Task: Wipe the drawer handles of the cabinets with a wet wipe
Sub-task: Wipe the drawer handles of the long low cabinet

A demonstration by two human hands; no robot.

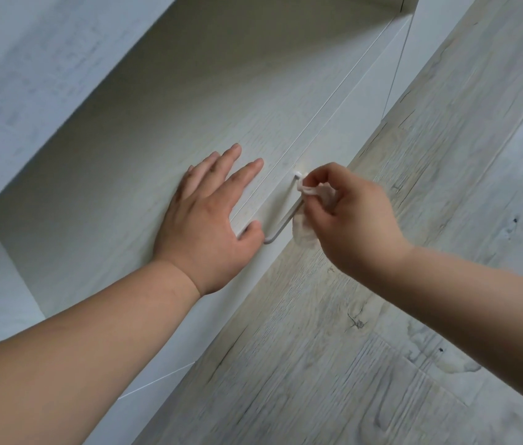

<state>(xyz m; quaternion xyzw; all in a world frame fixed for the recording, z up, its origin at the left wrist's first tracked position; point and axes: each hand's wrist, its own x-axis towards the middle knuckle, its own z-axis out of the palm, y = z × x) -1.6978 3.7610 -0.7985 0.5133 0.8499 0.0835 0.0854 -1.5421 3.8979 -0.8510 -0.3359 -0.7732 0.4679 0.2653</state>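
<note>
The pale wood-look floor (398,316) is filling the right side of the view, and the white cabinet (125,162) is running diagonally across the left. A thin seam is dividing its face, and the drawer front (350,117) is lying on the floor side of that seam.

The left hand (209,213) is lying flat on the cabinet face beside the seam. Its fingers are straight and spread, holding nothing, and its thumb is reaching to the near end of the handle; it seems to be bracing the drawer.

The right hand (353,220) is working at the slim white drawer handle (286,221), which is standing off the drawer front between the two hands. Its grip is closed, with fingertips and thumb pinching the wet wipe (304,231) round the bar close to the far post, while a loose tail of the wipe is hanging below the hand.

The step in hand looks to be the wiping of this one handle, with the wipe at its far end. The next move is likely calling for a slide along the bar toward the near bend, with the pinch tight enough to wrap the bar all round. The left thumb may need to give way there. No other handle is showing in the view.
</note>
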